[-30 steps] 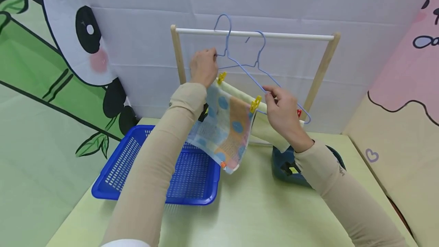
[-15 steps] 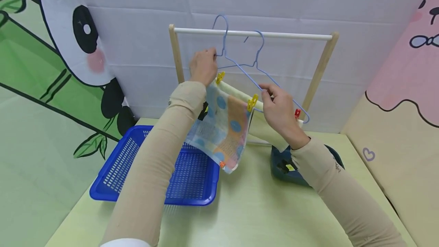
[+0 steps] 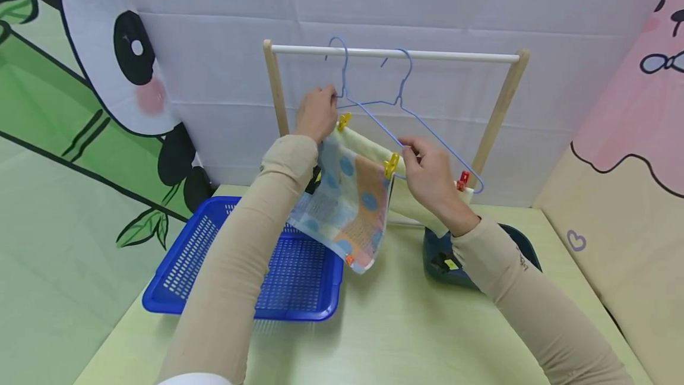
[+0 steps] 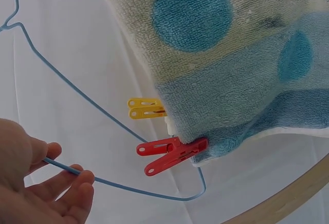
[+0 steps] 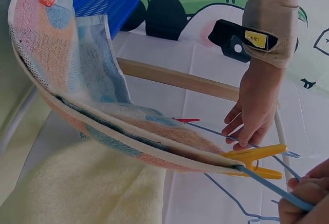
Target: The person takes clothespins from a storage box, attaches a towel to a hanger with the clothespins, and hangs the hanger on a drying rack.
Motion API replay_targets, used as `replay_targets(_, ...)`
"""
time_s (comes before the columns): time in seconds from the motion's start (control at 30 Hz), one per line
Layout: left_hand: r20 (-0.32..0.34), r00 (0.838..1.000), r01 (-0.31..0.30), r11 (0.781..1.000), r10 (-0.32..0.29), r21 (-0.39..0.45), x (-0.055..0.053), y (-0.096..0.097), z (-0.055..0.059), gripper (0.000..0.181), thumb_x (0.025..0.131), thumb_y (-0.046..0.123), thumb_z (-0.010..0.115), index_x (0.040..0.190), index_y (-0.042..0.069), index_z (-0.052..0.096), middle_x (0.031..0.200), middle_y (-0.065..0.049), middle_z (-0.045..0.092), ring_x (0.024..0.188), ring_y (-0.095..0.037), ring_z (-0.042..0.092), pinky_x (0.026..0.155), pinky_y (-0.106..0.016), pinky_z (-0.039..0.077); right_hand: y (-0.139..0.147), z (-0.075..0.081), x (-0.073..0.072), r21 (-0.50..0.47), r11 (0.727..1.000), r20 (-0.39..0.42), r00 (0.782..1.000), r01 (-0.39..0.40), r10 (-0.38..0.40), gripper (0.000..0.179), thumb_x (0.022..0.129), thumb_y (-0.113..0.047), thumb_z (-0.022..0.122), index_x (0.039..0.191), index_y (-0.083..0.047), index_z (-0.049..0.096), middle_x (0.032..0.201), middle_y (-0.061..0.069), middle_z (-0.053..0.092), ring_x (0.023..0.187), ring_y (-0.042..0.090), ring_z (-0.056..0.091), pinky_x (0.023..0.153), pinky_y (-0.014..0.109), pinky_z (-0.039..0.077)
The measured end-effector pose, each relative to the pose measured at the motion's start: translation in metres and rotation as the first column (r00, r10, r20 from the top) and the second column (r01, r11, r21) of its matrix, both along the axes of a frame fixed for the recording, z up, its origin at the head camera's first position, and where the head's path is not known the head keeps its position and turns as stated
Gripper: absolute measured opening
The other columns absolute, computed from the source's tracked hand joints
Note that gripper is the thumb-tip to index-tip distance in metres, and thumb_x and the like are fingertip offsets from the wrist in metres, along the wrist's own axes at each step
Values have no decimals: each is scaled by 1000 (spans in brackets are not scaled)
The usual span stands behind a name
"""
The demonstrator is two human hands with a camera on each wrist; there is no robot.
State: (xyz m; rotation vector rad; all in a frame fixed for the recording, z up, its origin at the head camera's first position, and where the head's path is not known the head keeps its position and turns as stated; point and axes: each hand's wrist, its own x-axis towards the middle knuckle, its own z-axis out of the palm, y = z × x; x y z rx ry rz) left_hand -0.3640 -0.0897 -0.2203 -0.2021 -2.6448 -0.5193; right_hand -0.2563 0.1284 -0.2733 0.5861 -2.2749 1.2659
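Note:
A blue wire hanger (image 3: pixel 374 120) carries a towel (image 3: pixel 347 201) with patches of colour and blue dots. Its hook curves over the white rail (image 3: pixel 438 54) of a small rack. My left hand (image 3: pixel 319 113) pinches one side of the hanger wire, and my right hand (image 3: pixel 431 174) pinches the other. A yellow clothespin (image 3: pixel 392 165) clips the towel near my right hand; a red clothespin (image 4: pixel 172 154) clips its other corner. Behind hangs a second blue hanger (image 3: pixel 430 126) with a pale yellow towel (image 3: pixel 414 204), held by a yellow clothespin (image 3: pixel 344 121) and a red clothespin (image 3: pixel 463 180).
On the table (image 3: pixel 385 337), a blue mesh basket (image 3: pixel 315 314) stands at the left, partly under my left forearm. A dark teal bin (image 3: pixel 459 278) sits behind my right forearm. Wooden posts (image 3: pixel 499 109) hold up the rail, close to the white backdrop.
The front hanger's hook has come down and slightly left, closer over the rail. Both hands have lowered a little with the hanger, the right also shifting left.

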Motion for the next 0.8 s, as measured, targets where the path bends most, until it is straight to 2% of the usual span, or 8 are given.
replay_targets(0.1,14,1000,8,1000,-8,2,0,0,-1,32,104,22,34,123,8,55,115,-12,56,103,-27,53,86,-38,43,1,-1,0,13,1000,10,1000,-8,8,31,100,-10,41,122,-1,61,92,11,61,48,14,37,48,28,34)
replay_targets(0.3,12,1000,23,1000,-23,2,1,0,-3,28,103,19,38,120,5,56,114,-14,56,104,-28,53,87,-39,42,-1,-4,-1,27,999,24,999,-23,22,31,100,-10,41,124,-1,59,98,14,61,59,21,44,55,32,37)
replay_targets(0.6,27,999,30,1000,-31,5,-1,-1,-7,27,102,18,39,118,4,55,113,-15,56,104,-28,52,88,-39,42,-1,-9,-3,50,998,70,997,-46,42,33,101,-12,40,127,-1,56,105,17,60,73,23,51,62,35,41)
replay_targets(0.8,38,999,31,999,-31,-6,-3,-1,-8,28,103,20,38,119,5,55,114,-14,56,105,-27,52,88,-39,42,0,-10,-2,64,997,79,996,-47,42,32,101,-12,41,128,-2,56,99,12,59,66,22,47,58,35,39)
